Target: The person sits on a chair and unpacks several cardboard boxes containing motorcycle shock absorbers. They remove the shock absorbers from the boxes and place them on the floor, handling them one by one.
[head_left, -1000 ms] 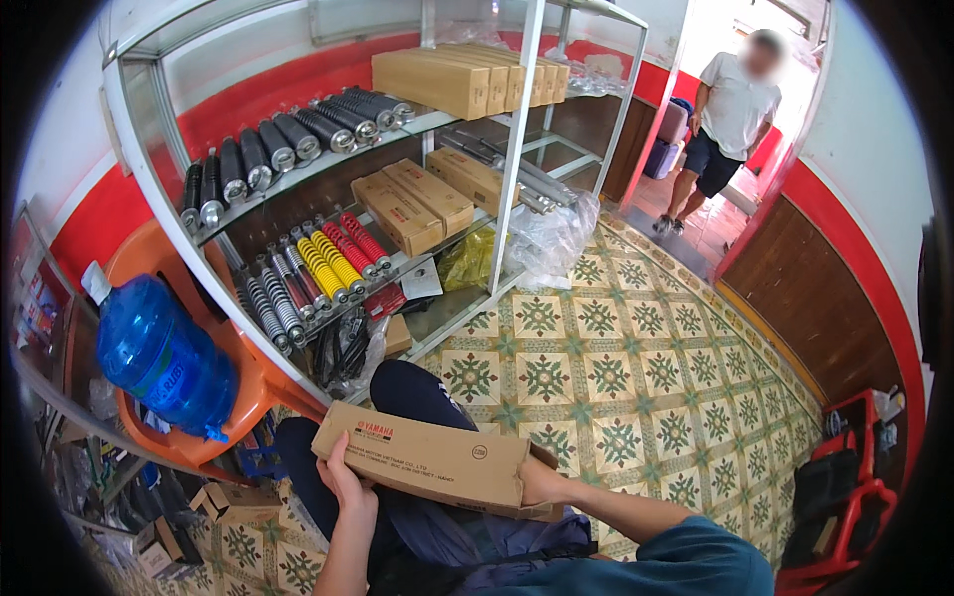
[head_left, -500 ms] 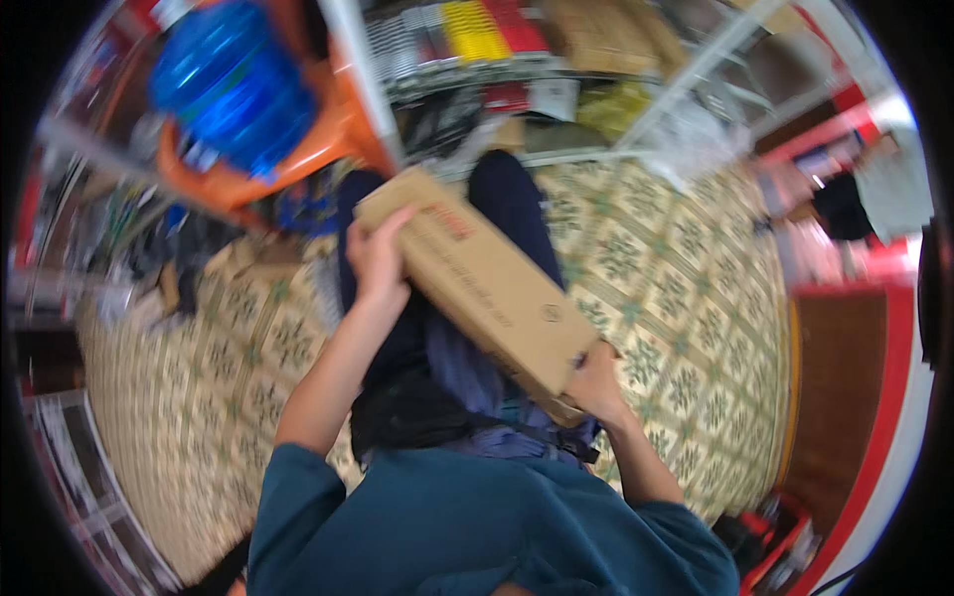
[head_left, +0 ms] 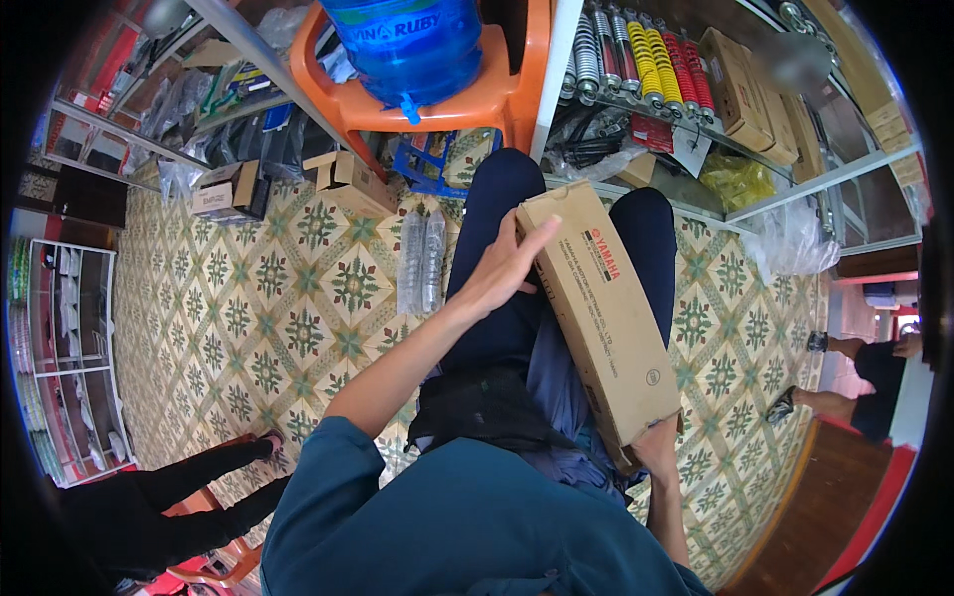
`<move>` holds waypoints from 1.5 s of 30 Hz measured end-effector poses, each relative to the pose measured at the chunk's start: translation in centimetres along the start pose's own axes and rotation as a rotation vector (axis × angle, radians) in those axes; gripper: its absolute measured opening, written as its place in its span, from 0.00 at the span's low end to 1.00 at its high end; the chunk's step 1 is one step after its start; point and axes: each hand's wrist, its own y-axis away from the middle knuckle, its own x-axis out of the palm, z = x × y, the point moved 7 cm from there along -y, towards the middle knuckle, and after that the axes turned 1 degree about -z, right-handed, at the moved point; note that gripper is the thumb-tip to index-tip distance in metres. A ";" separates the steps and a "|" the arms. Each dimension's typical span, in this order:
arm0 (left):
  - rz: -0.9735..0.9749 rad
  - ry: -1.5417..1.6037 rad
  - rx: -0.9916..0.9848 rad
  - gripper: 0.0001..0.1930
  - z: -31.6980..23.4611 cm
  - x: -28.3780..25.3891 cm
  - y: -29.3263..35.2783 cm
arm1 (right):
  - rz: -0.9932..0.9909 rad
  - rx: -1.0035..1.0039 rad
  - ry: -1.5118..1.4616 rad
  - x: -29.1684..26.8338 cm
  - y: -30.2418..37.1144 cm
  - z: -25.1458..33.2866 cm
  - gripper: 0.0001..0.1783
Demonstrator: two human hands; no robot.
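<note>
A long brown cardboard box (head_left: 601, 308) with red and black print lies slantwise across my thighs. Its far end points up and to the left, its near end down and to the right. My left hand (head_left: 505, 263) holds the far left side, with the thumb over the top face. My right hand (head_left: 658, 447) grips the near end, its fingertips partly hidden by the box's edge. On the floor left of my legs lie two plastic-wrapped coil-spring shock absorbers (head_left: 421, 260).
An orange chair (head_left: 512, 84) ahead bears a blue water bottle (head_left: 412, 55). A shelf at front right holds coloured shock absorbers (head_left: 656, 65) and boxes. Open cartons (head_left: 348, 184) stand on the tiled floor. One person's legs (head_left: 209, 482) show at lower left, another person (head_left: 860, 382) at right.
My view has swung left, so the box and my legs sit further right in it. Both hands stay on the box. The wrapped shock absorbers now show plainly on the floor.
</note>
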 end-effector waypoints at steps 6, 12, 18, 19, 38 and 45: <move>-0.239 0.111 0.166 0.52 -0.8 1.6 -1.5 | 0.272 -0.133 0.628 1.2 0.0 -1.1 0.29; -0.350 0.236 0.149 0.44 -1.1 -0.1 -1.6 | 0.376 -0.099 0.426 0.6 -0.6 -0.7 0.31; -0.381 0.206 0.099 0.46 -0.8 -0.7 -1.0 | 0.345 0.074 0.121 0.6 -0.6 2.0 0.28; -0.384 0.184 0.086 0.47 -0.8 -0.7 -1.2 | 0.286 0.067 0.099 0.3 -0.3 2.7 0.27; -0.392 0.070 0.158 0.42 -3.1 -1.0 -3.6 | 0.558 0.263 0.005 2.4 0.2 3.1 0.24; -0.343 -0.078 0.185 0.47 -3.1 -0.9 -5.3 | 0.543 0.616 -0.378 1.8 1.8 2.8 0.19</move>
